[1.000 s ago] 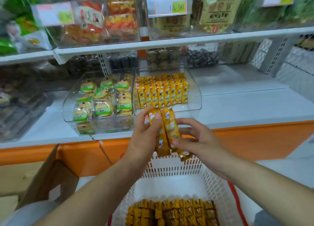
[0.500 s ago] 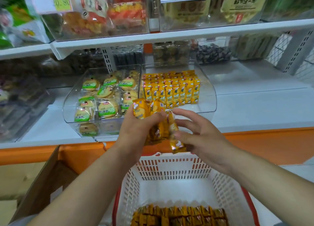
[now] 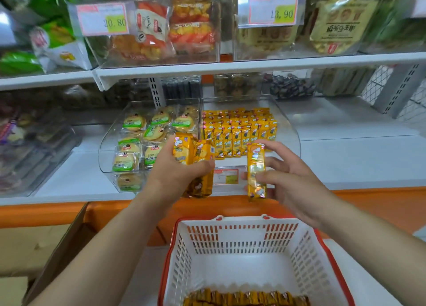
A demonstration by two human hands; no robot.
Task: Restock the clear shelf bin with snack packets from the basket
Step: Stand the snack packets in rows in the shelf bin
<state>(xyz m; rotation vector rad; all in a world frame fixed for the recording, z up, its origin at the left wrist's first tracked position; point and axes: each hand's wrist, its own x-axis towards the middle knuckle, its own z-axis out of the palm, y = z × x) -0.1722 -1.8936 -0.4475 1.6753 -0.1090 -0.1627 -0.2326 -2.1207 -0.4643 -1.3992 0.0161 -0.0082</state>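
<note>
The clear shelf bin (image 3: 291,130) on the lower shelf holds rows of upright yellow snack packets (image 3: 237,130). My left hand (image 3: 175,174) grips a bunch of the same yellow packets (image 3: 192,153) just in front of the bin's left part. My right hand (image 3: 288,179) pinches a single yellow packet (image 3: 255,171) upright in front of the bin's front wall. Below, the white basket with red rim (image 3: 306,255) has more yellow packets (image 3: 244,297) at its near end.
A second clear bin (image 3: 108,149) of round green-labelled cakes stands left of the task bin. The upper shelf (image 3: 253,63) with price tags and snack bags overhangs. A cardboard box (image 3: 57,255) sits lower left. The shelf edge is orange.
The two hands have separated: my right hand now holds one packet apart from the bunch in my left. Both hands have risen toward the bin.
</note>
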